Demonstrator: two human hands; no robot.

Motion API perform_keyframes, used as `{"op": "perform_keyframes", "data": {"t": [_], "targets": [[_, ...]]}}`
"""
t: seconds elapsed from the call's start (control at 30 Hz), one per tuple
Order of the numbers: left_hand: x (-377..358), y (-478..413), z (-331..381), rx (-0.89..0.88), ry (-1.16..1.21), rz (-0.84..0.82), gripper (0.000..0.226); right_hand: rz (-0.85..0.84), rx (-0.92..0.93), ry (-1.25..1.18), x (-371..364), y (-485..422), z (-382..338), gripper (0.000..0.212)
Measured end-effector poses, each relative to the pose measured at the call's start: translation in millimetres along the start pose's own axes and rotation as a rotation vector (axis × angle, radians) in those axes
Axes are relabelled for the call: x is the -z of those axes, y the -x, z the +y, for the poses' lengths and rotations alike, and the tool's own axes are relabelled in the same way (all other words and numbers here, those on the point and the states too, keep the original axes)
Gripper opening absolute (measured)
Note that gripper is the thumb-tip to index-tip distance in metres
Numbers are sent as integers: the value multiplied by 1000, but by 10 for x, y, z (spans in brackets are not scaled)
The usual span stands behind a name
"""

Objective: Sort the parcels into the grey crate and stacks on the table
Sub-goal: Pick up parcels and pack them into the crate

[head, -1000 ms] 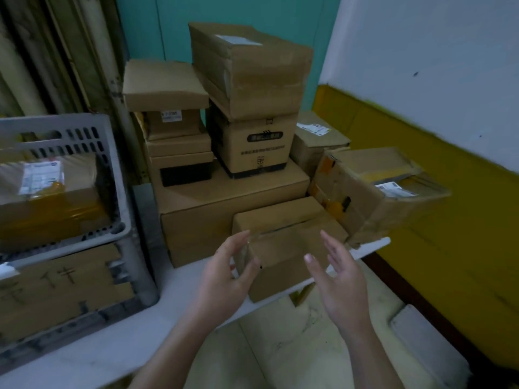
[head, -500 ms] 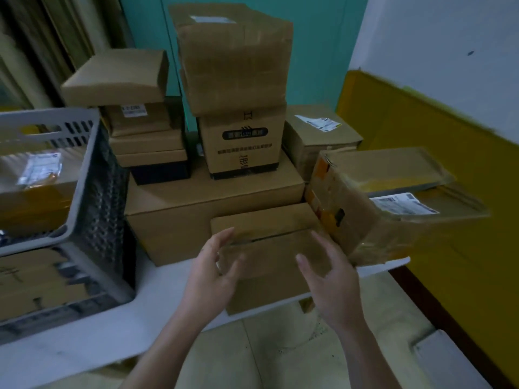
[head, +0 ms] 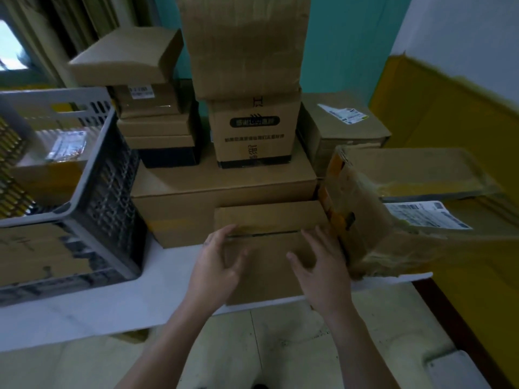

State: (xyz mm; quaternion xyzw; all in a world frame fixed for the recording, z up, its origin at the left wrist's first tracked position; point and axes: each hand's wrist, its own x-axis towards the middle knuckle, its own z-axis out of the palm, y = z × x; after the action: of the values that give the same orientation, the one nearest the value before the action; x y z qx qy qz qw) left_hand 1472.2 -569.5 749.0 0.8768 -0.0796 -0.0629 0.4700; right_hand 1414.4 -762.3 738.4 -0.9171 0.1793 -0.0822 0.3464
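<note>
A small brown parcel [head: 269, 242] is sitting at the front edge of the white surface [head: 112, 310], backing onto a wide flat box [head: 224, 189]. The left hand [head: 216, 265] is reaching over its top left corner. The right hand [head: 323, 273] is lying across its right front. Both are open with fingers spread, gripping nothing; how firmly they are touching it cannot be told. Just right of the parcel, a tape-wrapped box [head: 393, 220] with a white label is hanging over the surface's end. More parcels are standing in stacks on the wide box. At the left, the grey crate [head: 92, 169] is holding a labelled parcel [head: 50, 164].
</note>
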Motion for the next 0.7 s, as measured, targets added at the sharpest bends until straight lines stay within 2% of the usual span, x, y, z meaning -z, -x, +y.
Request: {"op": "perform_keyframes", "data": {"t": [0.2,0.3,0.4,0.7], "targets": [[-122,-57,-131,176,-54,-50,85,-3,39,206,-112,-63,99,60],[-185,-67,-197,227,-39,-81,94,-61,31,306,-207,-49,133,70],[-236,-86,-266,239,-34,-83,95,-24,48,312,-276,-22,172,84],[-261,-113,-336,223,-79,-67,91,-45,50,327,-313,-9,170,87]]}}
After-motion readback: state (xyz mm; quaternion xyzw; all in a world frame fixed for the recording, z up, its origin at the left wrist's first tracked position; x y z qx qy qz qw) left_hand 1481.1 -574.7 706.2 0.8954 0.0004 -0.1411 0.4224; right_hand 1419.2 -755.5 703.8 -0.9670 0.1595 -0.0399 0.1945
